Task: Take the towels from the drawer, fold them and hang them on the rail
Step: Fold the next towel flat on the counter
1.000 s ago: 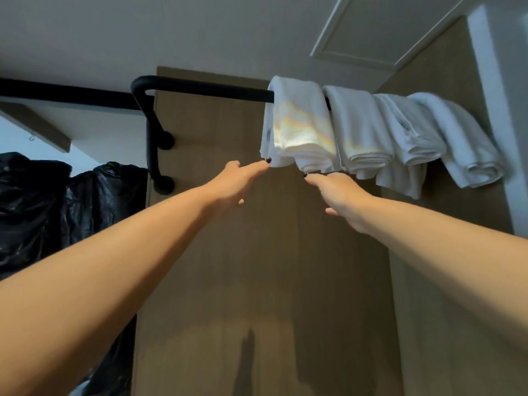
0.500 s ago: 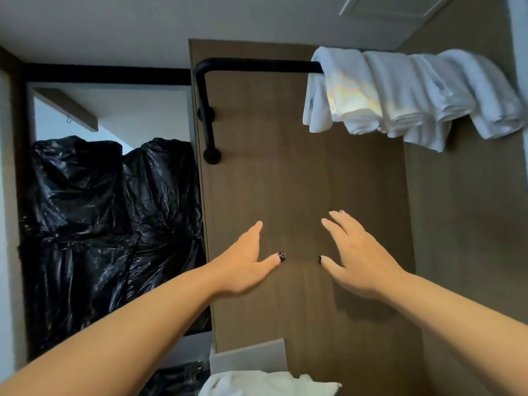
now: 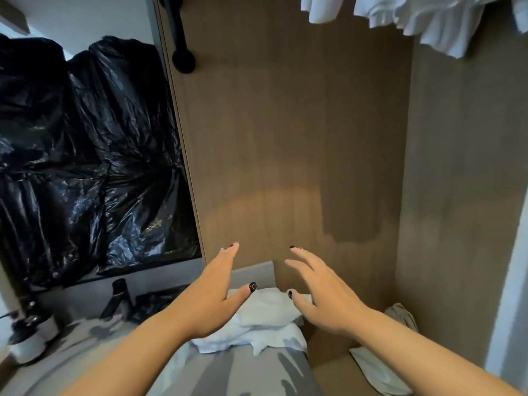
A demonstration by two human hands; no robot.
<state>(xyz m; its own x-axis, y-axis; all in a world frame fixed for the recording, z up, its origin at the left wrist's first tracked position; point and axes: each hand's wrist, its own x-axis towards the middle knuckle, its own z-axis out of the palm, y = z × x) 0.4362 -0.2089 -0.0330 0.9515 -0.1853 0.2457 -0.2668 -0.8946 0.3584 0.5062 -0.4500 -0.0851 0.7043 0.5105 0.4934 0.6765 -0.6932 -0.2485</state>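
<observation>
White towels on rail [image 3: 428, 21]: now only their lower edges show at top.
Hands: left hand [image 3: 211, 292] and right hand [image 3: 323, 295] lowered, fingers spread, empty.
Loose towels [image 3: 263, 318]: now beneath them.

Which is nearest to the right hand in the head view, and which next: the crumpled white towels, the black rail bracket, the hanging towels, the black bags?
From the right hand:
1. Crumpled towels, just left of and below it, under the thumb.
2. Black bags, far left.
3. Rail bracket, upper left, and hanging towels, top right: too close to call.
</observation>
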